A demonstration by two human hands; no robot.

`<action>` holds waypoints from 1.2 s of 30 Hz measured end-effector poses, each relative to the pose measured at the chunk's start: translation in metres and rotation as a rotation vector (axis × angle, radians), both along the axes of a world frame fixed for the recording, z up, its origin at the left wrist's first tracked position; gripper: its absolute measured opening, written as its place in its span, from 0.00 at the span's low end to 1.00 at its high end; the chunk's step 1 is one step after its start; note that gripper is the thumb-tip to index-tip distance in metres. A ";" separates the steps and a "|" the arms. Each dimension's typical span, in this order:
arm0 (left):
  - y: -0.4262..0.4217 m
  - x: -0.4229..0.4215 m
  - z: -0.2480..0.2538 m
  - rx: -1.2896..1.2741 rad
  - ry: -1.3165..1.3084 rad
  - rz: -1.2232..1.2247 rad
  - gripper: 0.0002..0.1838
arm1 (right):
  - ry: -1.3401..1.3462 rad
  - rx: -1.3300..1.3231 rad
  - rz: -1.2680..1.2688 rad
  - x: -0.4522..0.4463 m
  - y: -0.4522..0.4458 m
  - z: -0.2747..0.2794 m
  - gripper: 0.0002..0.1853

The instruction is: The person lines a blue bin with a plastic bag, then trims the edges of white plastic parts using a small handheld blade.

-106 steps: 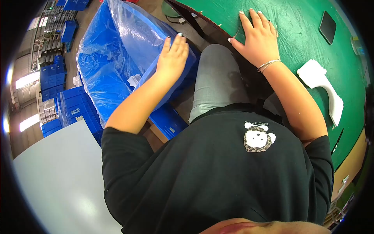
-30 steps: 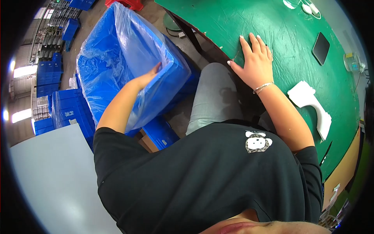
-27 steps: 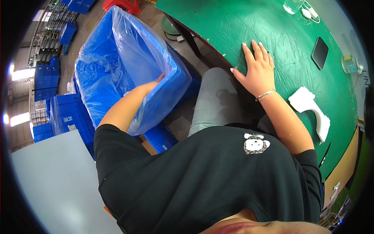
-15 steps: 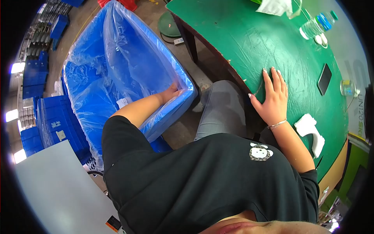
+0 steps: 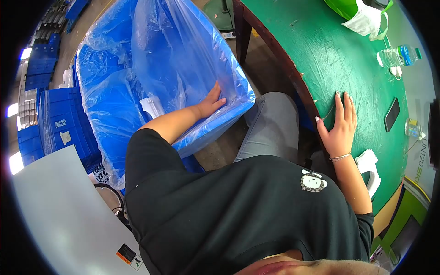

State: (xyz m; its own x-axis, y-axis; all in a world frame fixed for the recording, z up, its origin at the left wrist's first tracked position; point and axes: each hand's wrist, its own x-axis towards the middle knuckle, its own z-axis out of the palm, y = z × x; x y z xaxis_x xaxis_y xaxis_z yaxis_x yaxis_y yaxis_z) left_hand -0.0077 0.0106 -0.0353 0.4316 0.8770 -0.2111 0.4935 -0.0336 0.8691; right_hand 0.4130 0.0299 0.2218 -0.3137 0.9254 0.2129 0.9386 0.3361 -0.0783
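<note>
My left hand (image 5: 211, 102) reaches inside a blue bin (image 5: 215, 126) lined with clear plastic film (image 5: 158, 50). Its fingers are stretched and rest close to the liner on the near right wall; nothing shows in them. Further left in the bin, a white piece (image 5: 151, 107) lies on the film, partly behind my forearm. On the green tabletop (image 5: 316, 50), my right hand (image 5: 340, 130) lies palm down near the edge, fingers extended and thumb apart. A white curved piece (image 5: 374, 181) is beside my right forearm, partly hidden by it.
A phone (image 5: 392, 114), a water bottle (image 5: 398, 57), a clear jar (image 5: 413, 128) and a green and white bag (image 5: 362, 20) are on the table. Blue crates (image 5: 68, 123) stand left of the bin. A grey panel (image 5: 64, 201) is at lower left.
The view has shifted, so the bin and table appear further right. My left hand shows more of its fingers and the white piece in the bin is more exposed. My right hand stays flat.
</note>
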 end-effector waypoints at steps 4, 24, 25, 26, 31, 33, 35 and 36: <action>0.007 -0.001 -0.001 -0.062 0.177 -0.001 0.47 | 0.006 0.008 0.001 0.000 -0.001 -0.001 0.41; -0.310 -0.081 0.208 0.907 0.419 1.949 0.15 | -0.045 0.154 0.125 0.013 -0.001 -0.020 0.36; -0.333 -0.075 0.187 0.788 0.326 2.064 0.17 | -0.042 0.206 0.155 0.009 -0.006 -0.016 0.32; -0.350 -0.065 0.162 0.668 0.241 2.156 0.19 | -0.038 0.259 0.183 0.004 -0.010 -0.011 0.28; -0.348 0.015 0.059 -0.300 -0.584 2.011 0.48 | 0.392 -0.085 0.525 -0.055 -0.034 -0.018 0.13; -0.326 0.024 0.015 -0.400 -0.994 1.689 0.60 | 0.530 -0.514 0.515 -0.085 -0.041 -0.044 0.12; -0.288 0.039 0.007 -0.308 -1.156 1.639 0.61 | 0.713 -0.997 0.395 -0.105 -0.037 -0.092 0.13; -0.273 0.038 0.004 -0.302 -1.166 1.632 0.61 | 0.824 -1.188 0.265 -0.115 -0.041 -0.104 0.13</action>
